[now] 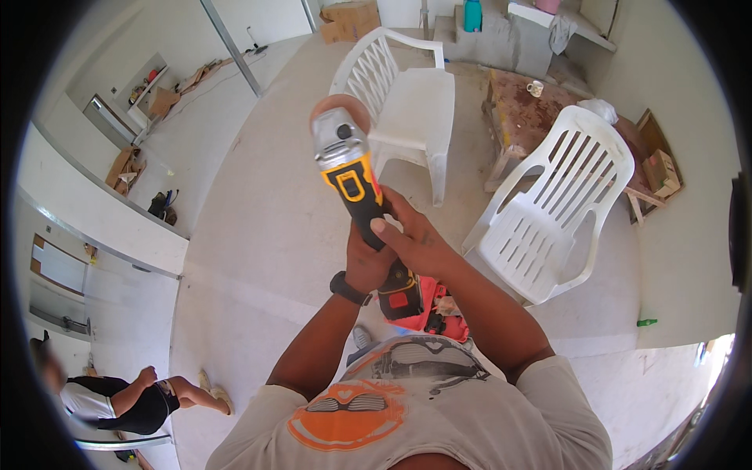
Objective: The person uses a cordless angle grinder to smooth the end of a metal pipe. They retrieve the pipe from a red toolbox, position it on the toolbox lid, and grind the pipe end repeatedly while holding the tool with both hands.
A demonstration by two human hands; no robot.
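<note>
A cordless angle grinder (352,176) with a yellow and black body and a silver head is held up in front of my chest. Its reddish-brown round disc (345,108) points away from me. Wrapped round the black grip is my left hand (366,262), below a dark wristwatch. My right hand (411,235) closes on the same body from the right, thumb across the grip; its other fingers are partly hidden. At the grinder's near end sits a black and red battery pack (401,301). Under it, a red container (442,313) with loose items shows in part.
White plastic chairs stand ahead (415,102) and to the right (552,211). A worn wooden table (533,110) holds a mug (535,88) and a cardboard box (662,174). Another person (129,399) is at the lower left. A small green bottle (646,322) lies by the right wall.
</note>
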